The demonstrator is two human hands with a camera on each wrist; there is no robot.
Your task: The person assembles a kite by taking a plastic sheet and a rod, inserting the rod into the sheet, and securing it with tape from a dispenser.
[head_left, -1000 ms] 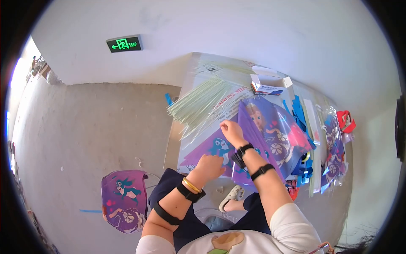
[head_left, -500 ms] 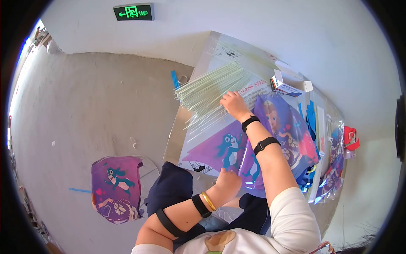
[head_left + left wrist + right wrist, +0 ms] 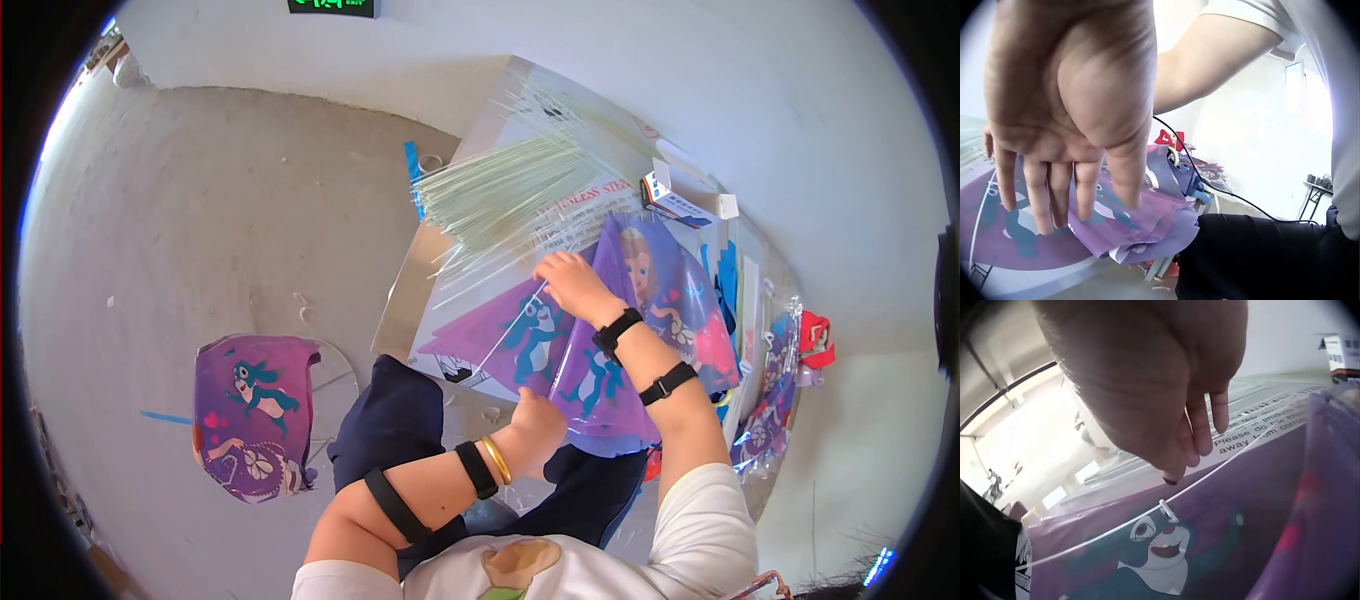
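A thin purple fabric sheet [image 3: 480,325] with a teal cartoon animal lies over the near side of the table, folded on its right. One slim white rod [image 3: 503,339] runs diagonally across it. My right hand [image 3: 580,288] hovers close above this rod, fingers pointing down. In the right wrist view the fingertips show slightly apart from the rod [image 3: 1097,539], near a small white clip [image 3: 1168,511]. By the near edge is my left hand [image 3: 538,420]. Its fingers [image 3: 1036,194] extend loosely in the left wrist view, overlapping the purple fabric [image 3: 1141,225], with nothing in them.
A pile of pale rods [image 3: 500,190] covers the far left of the table. An open small box [image 3: 690,200] stands at the back right, by blue strips [image 3: 726,280] and clear-wrapped printed pieces [image 3: 770,390]. Another printed purple piece [image 3: 255,415] is on the floor at left.
My right hand reached to the rod pile, then came back toward me, and a rod now lies across the fabric. My left hand moved right along the near edge.
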